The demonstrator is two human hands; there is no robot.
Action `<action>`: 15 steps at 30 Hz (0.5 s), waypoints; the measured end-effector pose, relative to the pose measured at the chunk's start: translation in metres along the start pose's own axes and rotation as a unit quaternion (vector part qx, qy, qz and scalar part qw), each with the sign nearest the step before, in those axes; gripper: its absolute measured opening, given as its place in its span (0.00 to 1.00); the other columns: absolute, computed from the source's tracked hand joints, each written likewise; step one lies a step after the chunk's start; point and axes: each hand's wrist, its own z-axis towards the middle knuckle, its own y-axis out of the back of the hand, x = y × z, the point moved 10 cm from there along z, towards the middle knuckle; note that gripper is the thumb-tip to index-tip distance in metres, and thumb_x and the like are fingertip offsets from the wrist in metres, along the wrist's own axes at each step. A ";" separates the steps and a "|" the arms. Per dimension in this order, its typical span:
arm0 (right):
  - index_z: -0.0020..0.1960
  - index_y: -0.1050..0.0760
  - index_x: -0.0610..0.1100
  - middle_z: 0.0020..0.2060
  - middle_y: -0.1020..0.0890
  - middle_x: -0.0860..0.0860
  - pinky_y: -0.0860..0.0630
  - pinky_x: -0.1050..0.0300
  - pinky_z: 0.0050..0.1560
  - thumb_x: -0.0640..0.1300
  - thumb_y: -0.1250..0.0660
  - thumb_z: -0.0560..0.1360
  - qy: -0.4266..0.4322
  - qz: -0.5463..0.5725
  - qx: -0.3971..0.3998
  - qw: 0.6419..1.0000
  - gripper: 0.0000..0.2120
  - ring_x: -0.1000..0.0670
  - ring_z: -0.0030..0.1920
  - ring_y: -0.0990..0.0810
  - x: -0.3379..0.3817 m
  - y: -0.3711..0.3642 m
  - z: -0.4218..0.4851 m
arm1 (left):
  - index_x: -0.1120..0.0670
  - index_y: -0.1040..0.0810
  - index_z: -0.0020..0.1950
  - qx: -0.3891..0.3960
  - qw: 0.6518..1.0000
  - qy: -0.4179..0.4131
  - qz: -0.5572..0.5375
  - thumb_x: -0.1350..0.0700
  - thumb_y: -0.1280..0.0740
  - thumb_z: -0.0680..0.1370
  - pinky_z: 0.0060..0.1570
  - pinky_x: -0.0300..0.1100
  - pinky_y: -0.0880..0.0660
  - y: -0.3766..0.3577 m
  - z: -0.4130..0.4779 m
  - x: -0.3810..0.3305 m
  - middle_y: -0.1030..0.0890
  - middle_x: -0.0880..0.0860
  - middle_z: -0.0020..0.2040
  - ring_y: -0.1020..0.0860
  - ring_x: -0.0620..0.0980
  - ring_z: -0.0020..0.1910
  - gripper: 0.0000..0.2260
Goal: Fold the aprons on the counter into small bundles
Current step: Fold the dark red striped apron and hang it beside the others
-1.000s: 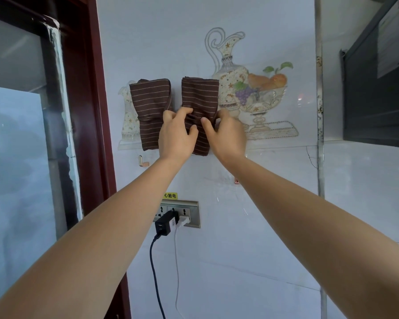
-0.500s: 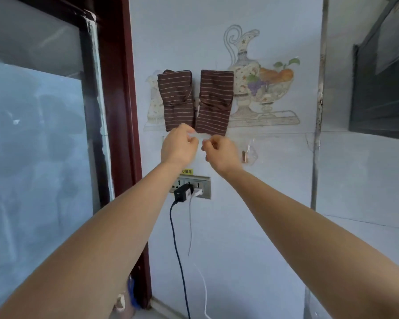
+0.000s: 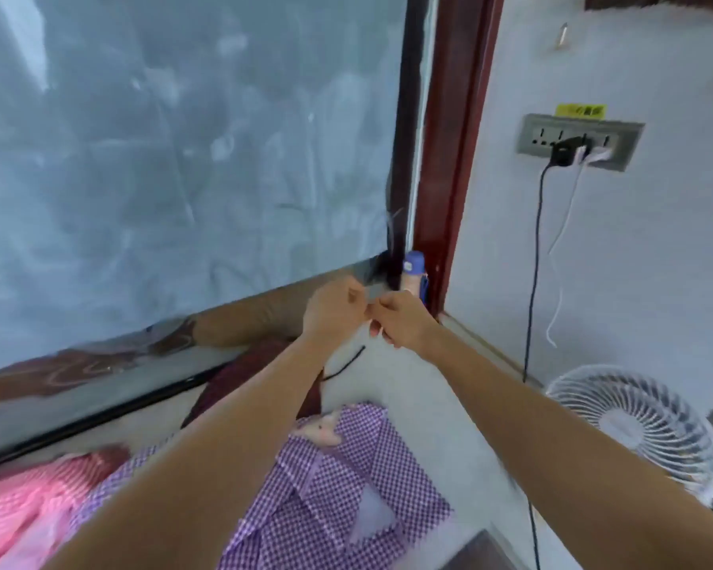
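Left hand point(image 3: 334, 310) and right hand point(image 3: 404, 322) meet, curled, whether holding anything I cannot tell; the purple checked apron point(image 3: 346, 487) lies at six o'clock, nearer the left.

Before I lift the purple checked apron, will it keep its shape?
Probably not: the purple checked apron lies creased and folded over itself, so it should hang limp. It looks thin, likely light, and may slide on the smooth counter.

The blurred pink striped apron point(image 3: 21, 508) runs off the lower left edge; a forearm point(image 3: 223, 438) hides part of the purple checked apron point(image 3: 346, 487).
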 end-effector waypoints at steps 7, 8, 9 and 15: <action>0.59 0.23 0.38 0.46 0.18 0.45 0.25 0.56 0.44 0.44 0.37 0.80 -0.054 -0.066 0.274 0.958 0.13 0.49 0.45 0.21 -0.079 -0.231 -0.055 | 0.53 0.20 0.58 0.063 0.961 0.260 0.065 0.52 0.39 0.80 0.56 0.49 0.25 -0.012 -0.181 0.276 0.18 0.55 0.55 0.21 0.58 0.56 0.13; 0.64 0.25 0.39 0.56 0.20 0.45 0.26 0.57 0.51 0.44 0.37 0.80 -0.046 -0.088 0.318 0.943 0.15 0.49 0.53 0.21 -0.092 -0.265 -0.063 | 0.51 0.20 0.60 0.060 0.948 0.307 0.062 0.50 0.39 0.78 0.57 0.50 0.24 -0.012 -0.211 0.314 0.18 0.54 0.55 0.21 0.57 0.56 0.14; 0.69 0.28 0.41 0.64 0.24 0.46 0.28 0.57 0.59 0.44 0.37 0.80 -0.034 -0.113 0.348 0.930 0.18 0.50 0.62 0.24 -0.102 -0.286 -0.071 | 0.50 0.20 0.62 0.057 0.938 0.336 0.068 0.48 0.38 0.75 0.57 0.50 0.24 -0.012 -0.236 0.338 0.18 0.54 0.55 0.21 0.57 0.57 0.17; 0.79 0.47 0.48 0.79 0.57 0.51 0.48 0.53 0.76 0.47 0.38 0.82 0.077 -0.203 0.432 0.875 0.30 0.49 0.79 0.55 -0.130 -0.377 -0.095 | 0.49 0.31 0.73 0.073 0.908 0.401 0.091 0.53 0.35 0.79 0.71 0.53 0.36 -0.015 -0.318 0.401 0.36 0.55 0.76 0.37 0.58 0.74 0.21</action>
